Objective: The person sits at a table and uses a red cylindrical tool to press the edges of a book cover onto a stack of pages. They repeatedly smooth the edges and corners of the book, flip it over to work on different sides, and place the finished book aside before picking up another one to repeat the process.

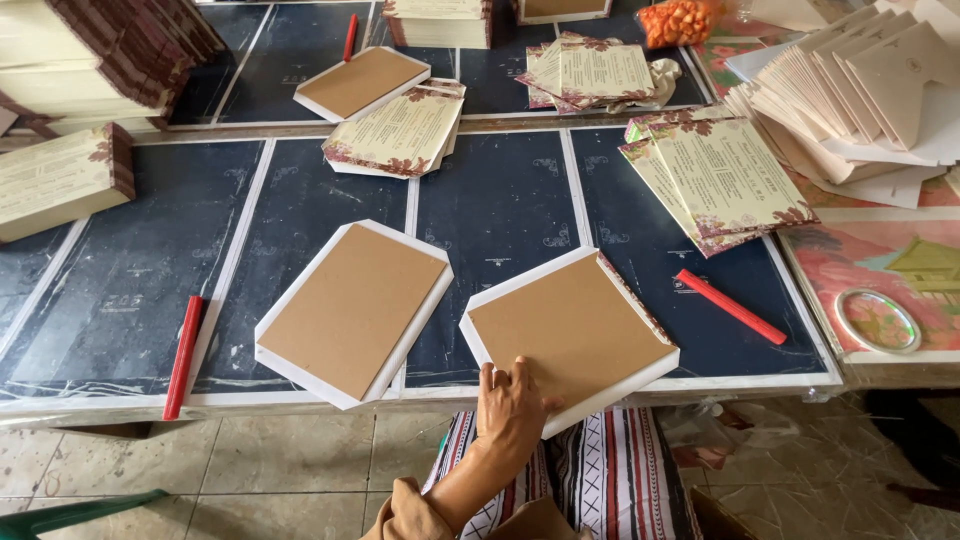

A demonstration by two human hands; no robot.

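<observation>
**Hand flat on the near board at the table's front edge**

One hand (512, 405), which of the two I cannot tell, lies with fingers (503, 378) spread and flat, gripping nothing; they press the near corner of the brown board on white paper (570, 335), which overhangs the dark table (500, 205) at its front edge; open dark surface lies beyond it at 12 o'clock; a second brown board (352, 310) sits at 9 o'clock, just beside, apart; a red stick (731, 306) lies at 2 o'clock, another red stick (183, 355) far out at 9; floral printed cards (722, 180) are stacked at 1 o'clock; a tape roll (879, 320) rests at 3 o'clock.
</observation>
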